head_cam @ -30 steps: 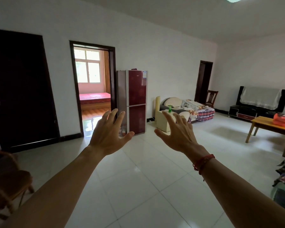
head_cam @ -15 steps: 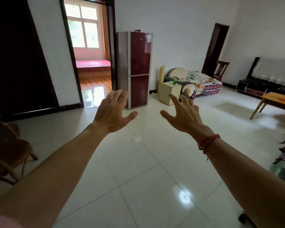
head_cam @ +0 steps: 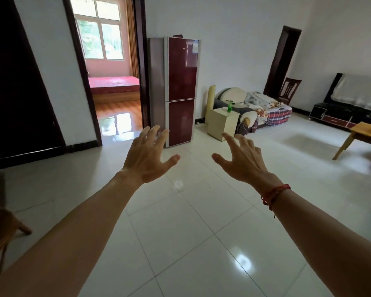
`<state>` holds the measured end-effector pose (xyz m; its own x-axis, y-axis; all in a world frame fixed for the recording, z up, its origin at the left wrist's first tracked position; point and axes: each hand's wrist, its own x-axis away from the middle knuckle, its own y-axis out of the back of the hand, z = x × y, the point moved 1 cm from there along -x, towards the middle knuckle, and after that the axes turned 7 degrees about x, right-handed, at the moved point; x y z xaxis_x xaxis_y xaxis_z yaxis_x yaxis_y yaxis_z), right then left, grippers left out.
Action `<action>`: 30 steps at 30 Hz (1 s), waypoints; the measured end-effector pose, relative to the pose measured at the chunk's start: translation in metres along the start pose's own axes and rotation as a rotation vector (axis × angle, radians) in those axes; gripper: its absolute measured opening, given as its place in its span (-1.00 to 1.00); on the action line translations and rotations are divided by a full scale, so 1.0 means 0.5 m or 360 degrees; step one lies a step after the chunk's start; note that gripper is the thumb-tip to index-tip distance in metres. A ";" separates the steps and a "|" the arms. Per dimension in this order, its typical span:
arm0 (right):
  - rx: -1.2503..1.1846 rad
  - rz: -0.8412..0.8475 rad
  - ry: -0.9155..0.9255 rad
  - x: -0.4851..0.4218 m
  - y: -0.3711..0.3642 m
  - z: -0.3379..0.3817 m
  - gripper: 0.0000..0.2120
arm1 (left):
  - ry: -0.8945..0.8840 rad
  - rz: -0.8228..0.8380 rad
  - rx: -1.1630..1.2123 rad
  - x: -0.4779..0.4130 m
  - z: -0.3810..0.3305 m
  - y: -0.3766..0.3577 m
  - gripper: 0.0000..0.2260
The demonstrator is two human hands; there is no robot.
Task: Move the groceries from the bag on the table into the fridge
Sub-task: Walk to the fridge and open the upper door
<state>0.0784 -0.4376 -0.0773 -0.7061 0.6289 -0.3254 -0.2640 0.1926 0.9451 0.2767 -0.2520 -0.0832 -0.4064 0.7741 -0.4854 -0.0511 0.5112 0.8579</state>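
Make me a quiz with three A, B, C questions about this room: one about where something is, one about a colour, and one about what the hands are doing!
1. Where does the tall dark-red two-door fridge stand?
A. Just right of the open doorway
B. In the middle of the room
C. At the picture's far left edge

2. What colour is the string bracelet on the right wrist?
A. Blue
B. Red
C. Green

3. What are the left hand and the right hand doing?
A. Each carries a bag
B. Both are spread open, holding nothing
C. Both pull the fridge door

Answers: 1 A, the fridge stands beside the doorway frame; 2 B, the thread is red; 3 B, the fingers are spread in the air, touching nothing.
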 end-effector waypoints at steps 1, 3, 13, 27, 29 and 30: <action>0.0000 0.0004 -0.0001 -0.023 -0.009 -0.001 -0.23 | 0.0002 0.0004 0.0009 -0.021 0.011 -0.011 -0.16; 0.0013 0.0001 0.0007 -0.070 -0.027 -0.003 -0.24 | 0.0012 0.0018 0.0030 -0.063 0.033 -0.033 -0.15; 0.0028 0.0005 0.0063 -0.354 -0.160 -0.034 -0.26 | 0.0025 0.0083 0.0035 -0.298 0.141 -0.197 -0.15; 0.0000 0.0067 0.0129 -0.905 -0.361 -0.140 -0.24 | 0.0108 0.0124 0.0012 -0.791 0.295 -0.451 -0.12; 0.0000 0.0081 0.0144 -0.975 -0.389 -0.139 -0.23 | 0.0114 0.0108 0.0018 -0.848 0.325 -0.473 -0.13; 0.0000 0.0086 0.0147 -1.010 -0.403 -0.138 -0.22 | 0.0111 0.0099 0.0014 -0.875 0.340 -0.484 -0.14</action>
<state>0.4429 -0.8461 -0.1055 -0.7768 0.5663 -0.2755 -0.2240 0.1605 0.9613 0.6219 -0.6507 -0.1070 -0.4713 0.7766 -0.4180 -0.0161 0.4662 0.8845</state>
